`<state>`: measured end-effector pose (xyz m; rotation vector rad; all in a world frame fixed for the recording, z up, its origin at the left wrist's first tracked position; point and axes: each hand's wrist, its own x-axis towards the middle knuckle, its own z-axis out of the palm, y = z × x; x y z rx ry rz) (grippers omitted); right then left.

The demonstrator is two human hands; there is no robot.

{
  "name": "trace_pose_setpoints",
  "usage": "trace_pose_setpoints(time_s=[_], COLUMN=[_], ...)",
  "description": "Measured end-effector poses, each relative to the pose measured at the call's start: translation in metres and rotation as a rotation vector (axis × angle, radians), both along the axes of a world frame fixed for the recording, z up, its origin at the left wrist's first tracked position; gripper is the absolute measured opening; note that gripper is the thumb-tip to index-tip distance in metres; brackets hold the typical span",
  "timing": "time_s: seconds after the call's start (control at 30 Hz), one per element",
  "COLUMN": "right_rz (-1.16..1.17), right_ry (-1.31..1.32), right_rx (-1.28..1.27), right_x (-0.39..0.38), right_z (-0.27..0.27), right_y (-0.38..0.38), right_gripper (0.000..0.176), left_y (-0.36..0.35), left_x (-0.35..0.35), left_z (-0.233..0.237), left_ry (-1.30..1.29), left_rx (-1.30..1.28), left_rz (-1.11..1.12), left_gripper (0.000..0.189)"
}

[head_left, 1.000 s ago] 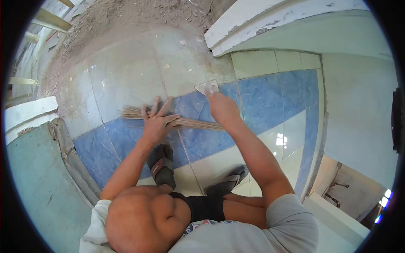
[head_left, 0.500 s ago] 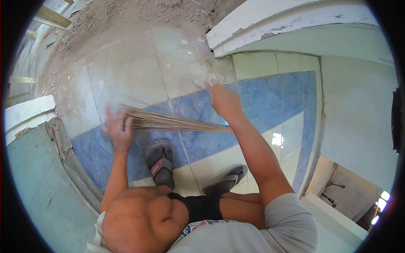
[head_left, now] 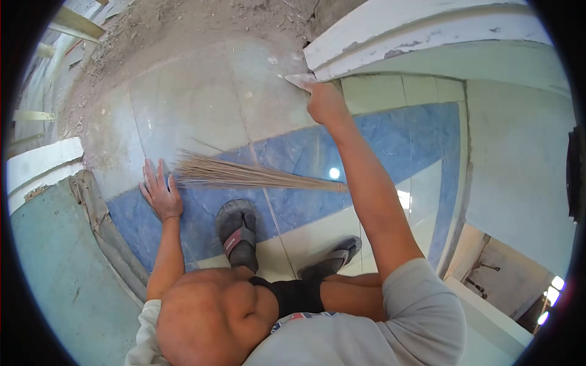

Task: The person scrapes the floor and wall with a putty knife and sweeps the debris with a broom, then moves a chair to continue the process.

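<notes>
My right hand is closed around a putty knife; the handle is hidden in my fist. Its flat, pale triangular blade points left, over the dusty floor tiles beside the end of the white wall base. My left hand lies with fingers spread on the tiles, at the border of the blue and pale ones. Between my arms a stick broom rests across the blue tiles, its loose bristle ends just right of my left fingers. Its bound end reaches toward my right forearm.
Dirt and rubble cover the ground past the tiles. A peeling white ledge stands at upper right, and a worn green wall panel at left. My feet in dark sandals are close below the broom.
My left hand has come down from a blurred, raised position onto the tiles. My right hand has moved forward with the putty knife, toward the white ledge. The broom stays on the floor.
</notes>
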<state>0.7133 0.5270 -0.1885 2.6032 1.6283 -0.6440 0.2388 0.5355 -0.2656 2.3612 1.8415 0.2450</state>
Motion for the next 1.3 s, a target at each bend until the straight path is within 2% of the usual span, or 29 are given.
trace_pose_setpoints(time_s=[0.07, 0.1, 0.17, 0.37, 0.5, 0.57, 0.6, 0.67, 0.7, 0.77, 0.8, 0.87, 0.9, 0.97, 1.07, 1.17, 1.3], right_rz=[0.001, -0.002, 0.111, 0.009, 0.062, 0.152, 0.152, -0.015, -0.007, 0.023, 0.022, 0.096, 0.106, 0.146, 0.005, 0.116, 0.07], right_ry=[-0.028, -0.029, -0.036, -0.005, -0.028, -0.017, -0.015, 0.055, 0.054, -0.004, -0.006, 0.022, 0.017, 0.004, 0.064, 0.17, 0.148], right_rx=[-0.154, -0.15, -0.077, -0.044, -0.016, 0.164, 0.159, 0.017, 0.034, -0.168, -0.166, 0.02, 0.025, 0.252, 0.114, 0.223, 0.162], right_x=[-0.003, -0.008, -0.022, 0.001, -0.017, -0.015, -0.01, -0.001, 0.001, -0.006, -0.01, -0.02, -0.013, -0.001, -0.013, -0.008, -0.021], right_z=[0.015, 0.017, 0.018, 0.003, 0.008, -0.01, -0.01, -0.005, -0.003, 0.001, 0.003, 0.004, -0.005, -0.024, -0.005, -0.015, -0.015], right_y=[0.006, -0.005, -0.034, 0.002, -0.046, -0.066, -0.054, -0.021, -0.011, -0.014, -0.027, -0.065, -0.061, -0.059, -0.046, -0.082, -0.085], right_gripper=[0.031, 0.031, 0.031, 0.037, 0.039, 0.042, 0.042, 0.049, 0.049, 0.052, 0.052, 0.059, 0.059, 0.049, 0.053, 0.054, 0.061], left_y=[-0.002, -0.002, -0.002, -0.002, 0.0, -0.001, -0.002, -0.002, 0.003, -0.002, -0.001, -0.001, 0.001, -0.001, -0.001, -0.001, -0.001], left_x=[-0.001, -0.001, 0.0, 0.0, -0.001, 0.001, 0.003, 0.003, 0.005, 0.001, 0.002, 0.002, 0.004, 0.003, 0.002, 0.004, 0.006], left_z=[0.001, 0.001, 0.0, 0.001, 0.001, 0.001, 0.001, 0.004, 0.002, 0.005, 0.005, 0.005, 0.004, 0.004, 0.005, 0.006, 0.007], left_ry=[0.012, 0.01, 0.035, 0.044, 0.048, 0.052, 0.054, 0.044, 0.043, 0.055, 0.053, 0.065, 0.06, 0.061, 0.074, 0.09, 0.075], left_rx=[-0.017, -0.013, -0.024, -0.018, -0.023, -0.017, -0.022, -0.026, -0.01, -0.027, -0.025, -0.033, -0.028, -0.015, -0.022, -0.034, -0.017], left_rz=[0.001, -0.002, 0.011, 0.007, 0.004, 0.007, 0.007, 0.006, 0.014, -0.007, -0.007, -0.001, 0.008, -0.005, -0.005, 0.003, 0.002], left_gripper=[0.054, 0.054, 0.054, 0.055, 0.056, 0.056, 0.056, 0.057, 0.057, 0.057, 0.057, 0.058, 0.058, 0.058, 0.058, 0.059, 0.059])
